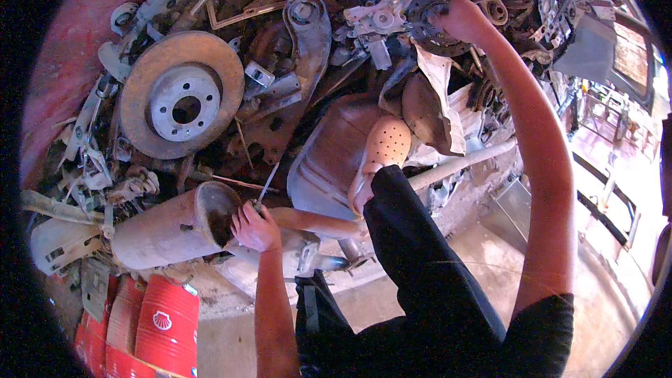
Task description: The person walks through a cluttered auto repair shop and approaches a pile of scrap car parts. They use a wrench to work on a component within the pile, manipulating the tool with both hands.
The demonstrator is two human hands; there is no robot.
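Observation:
My left hand is closed around the lower end of a thin metal rod that points upward. It is beside the open end of a large rusty cylinder and a brown pipe. My right arm stretches far up to the right. There my right hand grips the edge of a dark round metal disc, its fingertips partly hidden. A pale metal mechanism lies just left of that disc. My foot, in a tan perforated clog, rests on the scrap pile.
A rusty brake disc and a suspension arm lie on the heap. A dented metal tank is by my foot. Red drums stand at lower left. A long pipe and grey panel lie at right.

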